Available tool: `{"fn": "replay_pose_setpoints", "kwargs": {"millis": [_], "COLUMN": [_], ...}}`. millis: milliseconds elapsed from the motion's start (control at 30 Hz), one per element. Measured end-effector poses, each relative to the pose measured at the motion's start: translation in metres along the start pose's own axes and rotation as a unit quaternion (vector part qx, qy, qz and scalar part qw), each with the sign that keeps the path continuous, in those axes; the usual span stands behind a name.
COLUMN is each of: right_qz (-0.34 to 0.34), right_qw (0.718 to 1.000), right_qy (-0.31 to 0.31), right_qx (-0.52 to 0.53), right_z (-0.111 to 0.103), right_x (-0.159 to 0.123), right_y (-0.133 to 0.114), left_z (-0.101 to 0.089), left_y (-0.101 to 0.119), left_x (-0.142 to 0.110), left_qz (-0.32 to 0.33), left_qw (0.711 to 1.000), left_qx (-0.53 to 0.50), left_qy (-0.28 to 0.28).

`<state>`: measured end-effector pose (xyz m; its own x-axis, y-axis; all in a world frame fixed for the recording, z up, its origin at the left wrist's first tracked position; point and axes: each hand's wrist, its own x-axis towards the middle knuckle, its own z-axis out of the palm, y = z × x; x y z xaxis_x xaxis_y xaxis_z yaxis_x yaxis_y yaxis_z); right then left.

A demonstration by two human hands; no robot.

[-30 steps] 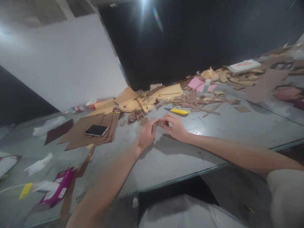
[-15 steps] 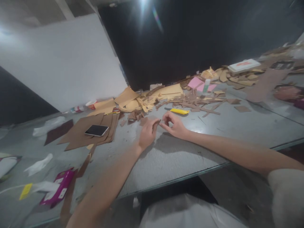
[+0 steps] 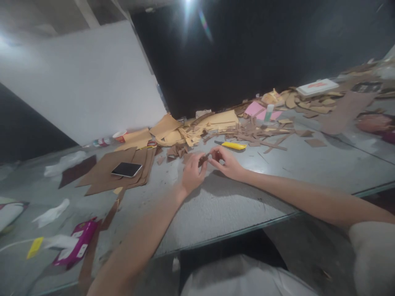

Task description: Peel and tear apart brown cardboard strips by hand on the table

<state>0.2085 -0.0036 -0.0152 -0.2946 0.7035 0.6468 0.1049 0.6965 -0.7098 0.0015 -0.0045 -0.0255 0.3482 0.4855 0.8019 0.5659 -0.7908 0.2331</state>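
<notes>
Above the middle of the table, my left hand (image 3: 194, 172) is closed in a pinch around a small dark brown piece (image 3: 204, 158), perhaps paper or card; the fingers partly cover it. My right hand (image 3: 228, 164) meets it from the other side, thumb and forefinger curled together at the piece's right end. Just beyond my right hand lies a yellow utility knife (image 3: 233, 146) with its blade pointing left. Brown scraps (image 3: 176, 152) lie behind my left hand, and a wider heap of brown strips (image 3: 253, 130) spreads behind the knife.
A phone (image 3: 126, 169) rests on stacked brown sheets (image 3: 101, 166) at left. Nearer stands a purple tissue pack (image 3: 77, 242). Along the back are tan sheets (image 3: 222, 119), a glue stick (image 3: 268, 112), pink paper (image 3: 254, 108) and a white box (image 3: 317, 87). The table's front edge (image 3: 234, 232) runs below my forearms.
The fingers of my left hand have shifted slightly and more of the dark brown piece shows between the hands. The view has moved a little; the things on the table stay put.
</notes>
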Motion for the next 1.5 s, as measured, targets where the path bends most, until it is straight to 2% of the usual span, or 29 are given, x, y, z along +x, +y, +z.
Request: {"fn": "replay_pose_setpoints", "kwargs": {"millis": [233, 367, 533, 633, 700, 833, 967, 1033, 1133, 1233, 1300, 1367, 1500], "right_qz": [-0.017, -0.044, -0.001, 0.03, 0.045, 0.043, 0.04, 0.04, 0.04, 0.042, 0.042, 0.041, 0.038], "right_qw": [0.999, 0.996, 0.995, 0.993, 0.992, 0.993, 0.991, 0.989, 0.988, 0.986, 0.986, 0.986, 0.985], "right_qy": [-0.009, -0.008, 0.035, 0.029, 0.015, -0.015, -0.034, -0.041, -0.052, -0.058, -0.056, -0.057, -0.066], "right_qx": [-0.039, -0.076, -0.095, -0.107, -0.113, -0.113, -0.126, -0.134, -0.143, -0.148, -0.148, -0.15, -0.153], "right_z": [-0.004, -0.006, -0.008, -0.008, -0.006, -0.003, -0.002, -0.002, -0.002, -0.003, -0.003, -0.003, -0.003], "right_x": [0.002, 0.005, 0.004, 0.003, 0.003, 0.001, -0.002, -0.003, -0.003, -0.002, -0.002, -0.002, -0.002], "right_y": [-0.002, 0.0, 0.005, 0.01, 0.013, 0.017, 0.018, 0.017, 0.016, 0.015, 0.014, 0.015, 0.016], "left_z": [-0.001, 0.001, 0.005, 0.006, 0.007, 0.01, 0.014, 0.015, 0.012, 0.006, 0.002, 0.0, -0.001], "left_y": [0.001, 0.001, -0.004, -0.006, -0.007, -0.008, -0.015, -0.017, -0.011, 0.002, 0.011, 0.017, 0.019], "left_x": [0.0, 0.002, 0.003, 0.004, 0.004, 0.001, -0.01, -0.014, -0.011, -0.002, 0.003, 0.006, 0.007], "left_qz": [-0.017, -0.015, -0.038, -0.06, -0.063, -0.07, -0.138, -0.148, -0.165, -0.228, -0.267, -0.282, -0.268], "left_qw": [1.0, 0.999, 0.992, 0.984, 0.982, 0.979, 0.964, 0.961, 0.949, 0.91, 0.885, 0.872, 0.872], "left_qx": [0.002, 0.006, 0.027, 0.038, 0.049, 0.131, 0.22, 0.231, 0.241, 0.281, 0.306, 0.311, 0.316], "left_qy": [-0.013, -0.044, -0.115, -0.164, -0.171, -0.138, -0.049, -0.041, -0.115, -0.202, -0.229, -0.252, -0.261]}}
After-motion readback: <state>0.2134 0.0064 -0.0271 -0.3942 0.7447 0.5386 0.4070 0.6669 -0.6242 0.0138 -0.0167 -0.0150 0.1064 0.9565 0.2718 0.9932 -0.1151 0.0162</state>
